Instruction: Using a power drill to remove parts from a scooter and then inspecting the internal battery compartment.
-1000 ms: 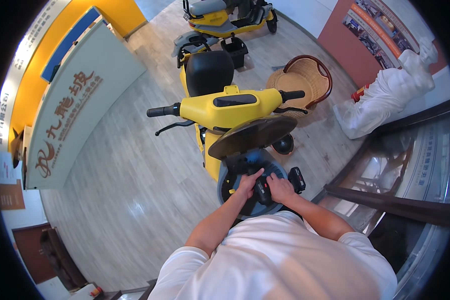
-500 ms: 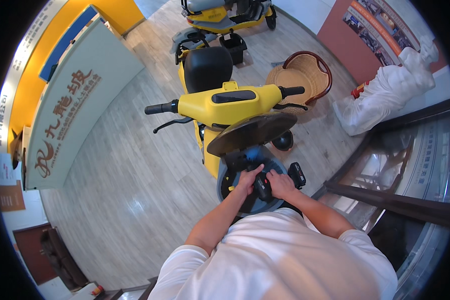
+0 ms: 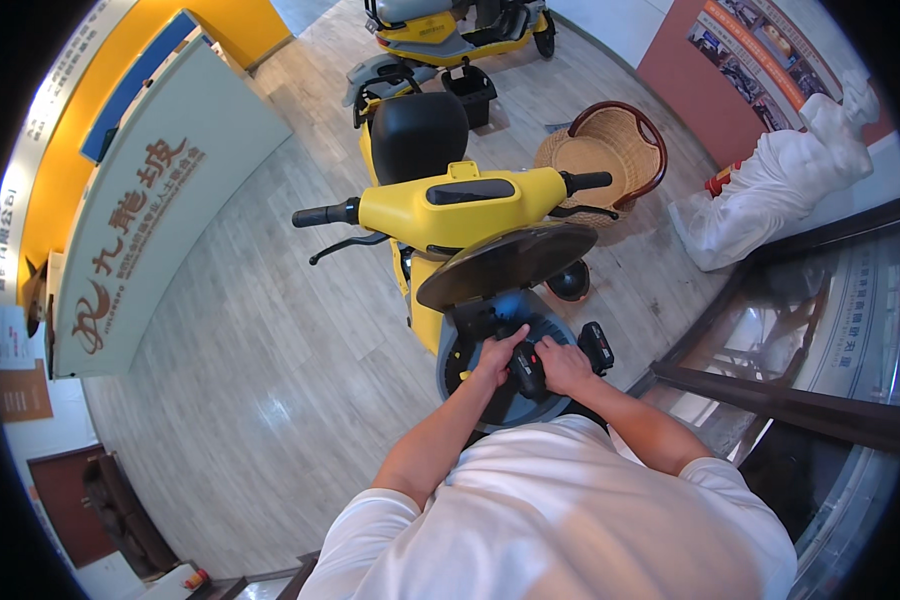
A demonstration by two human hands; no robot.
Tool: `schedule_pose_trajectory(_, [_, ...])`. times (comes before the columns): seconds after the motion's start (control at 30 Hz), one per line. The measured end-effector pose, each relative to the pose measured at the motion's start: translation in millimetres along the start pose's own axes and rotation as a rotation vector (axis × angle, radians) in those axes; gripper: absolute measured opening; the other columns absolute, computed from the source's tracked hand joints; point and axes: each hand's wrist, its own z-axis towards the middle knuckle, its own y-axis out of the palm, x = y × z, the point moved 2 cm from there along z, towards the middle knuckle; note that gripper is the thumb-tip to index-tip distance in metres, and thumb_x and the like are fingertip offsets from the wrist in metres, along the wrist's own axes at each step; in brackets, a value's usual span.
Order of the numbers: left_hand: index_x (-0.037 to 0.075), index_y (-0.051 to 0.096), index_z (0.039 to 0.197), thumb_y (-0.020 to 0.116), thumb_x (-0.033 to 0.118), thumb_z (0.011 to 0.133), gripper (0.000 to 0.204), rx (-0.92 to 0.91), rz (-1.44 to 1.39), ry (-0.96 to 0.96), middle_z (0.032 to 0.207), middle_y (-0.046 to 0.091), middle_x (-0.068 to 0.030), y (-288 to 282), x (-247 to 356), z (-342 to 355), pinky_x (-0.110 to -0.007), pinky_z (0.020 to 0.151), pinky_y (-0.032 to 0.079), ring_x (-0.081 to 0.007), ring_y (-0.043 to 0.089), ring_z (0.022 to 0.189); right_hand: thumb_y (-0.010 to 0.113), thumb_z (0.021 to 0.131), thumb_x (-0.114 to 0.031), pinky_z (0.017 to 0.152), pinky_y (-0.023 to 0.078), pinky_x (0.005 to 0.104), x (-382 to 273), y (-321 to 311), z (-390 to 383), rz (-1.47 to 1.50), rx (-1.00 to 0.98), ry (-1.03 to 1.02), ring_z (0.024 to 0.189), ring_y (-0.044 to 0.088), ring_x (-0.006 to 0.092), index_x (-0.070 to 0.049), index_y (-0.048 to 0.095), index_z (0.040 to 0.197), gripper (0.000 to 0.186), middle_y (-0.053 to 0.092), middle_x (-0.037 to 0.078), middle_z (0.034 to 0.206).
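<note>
A black block with a red spot (image 3: 528,372) sits between my half-curled left hand (image 3: 497,360) and right hand (image 3: 565,367), over the round blue-grey tub (image 3: 552,320); whose grip, I can't tell. Another black block (image 3: 597,347) flanks the right; ahead, a raised dark oval lid (image 3: 510,265) fronts the yellow scooter (image 3: 400,213).

Both arms (image 3: 440,432) reach fwd and converge in front of the body (image 3: 560,510). L hand (image 3: 492,363) has its thumb (image 3: 517,337) stretched fwd; R hand (image 3: 568,367) is near it, w/ fingers (image 3: 549,348) partly hidden.
</note>
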Motion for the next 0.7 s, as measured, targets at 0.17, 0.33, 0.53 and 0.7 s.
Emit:
schedule_pose_trajectory(0.17, [0.004,0.061,0.101,0.081,0.025,0.076,0.038,0.018,0.016,-0.021,0.083,0.064,-0.0046,0.3,1.3,1.0,-0.034,0.057,0.055,-0.0176,0.065,0.066,0.065,0.067,-0.005,0.076,0.05,0.0492,1.6,1.8,1.4,-0.005,0.001,-0.002,0.085,0.064,0.0396,-0.002,0.055,0.103,0.037,0.057,0.019,0.105])
schedule_pose_trajectory(0.33, [0.004,0.061,0.101,0.081,0.026,0.076,0.039,0.014,0.011,-0.026,0.084,0.065,-0.0052,0.7,3.4,0.3,-0.034,0.057,0.055,-0.018,0.065,0.066,0.064,0.068,-0.005,0.076,0.05,0.0488,1.3,0.5,2.3,-0.021,0.002,-0.003,0.084,0.064,0.0391,-0.002,0.055,0.103,0.036,0.057,0.019,0.106])
schedule_pose_trajectory(0.53, [0.003,0.061,0.102,0.08,0.027,0.077,0.04,-0.007,-0.006,-0.045,0.086,0.066,-0.0062,-0.1,-3.5,2.5,-0.033,0.061,0.055,-0.0186,0.066,0.07,0.065,0.067,-0.004,0.074,0.052,0.0467,2.7,-3.9,6.3,-0.101,-0.021,-0.031,0.084,0.065,0.0366,-0.001,0.055,0.102,0.036,0.057,0.017,0.102])
schedule_pose_trajectory(0.7, [0.005,0.06,0.104,0.075,0.031,0.081,0.038,-0.06,-0.057,-0.062,0.09,0.067,-0.0079,-2.3,-9.9,14.5,-0.038,0.064,0.057,-0.0217,0.068,0.075,0.062,0.074,-0.007,0.065,0.055,0.0431,-3.2,-21.1,9.3,-0.255,-0.009,-0.12,0.076,0.067,0.0326,-0.001,0.057,0.099,0.026,0.059,0.015,0.099])
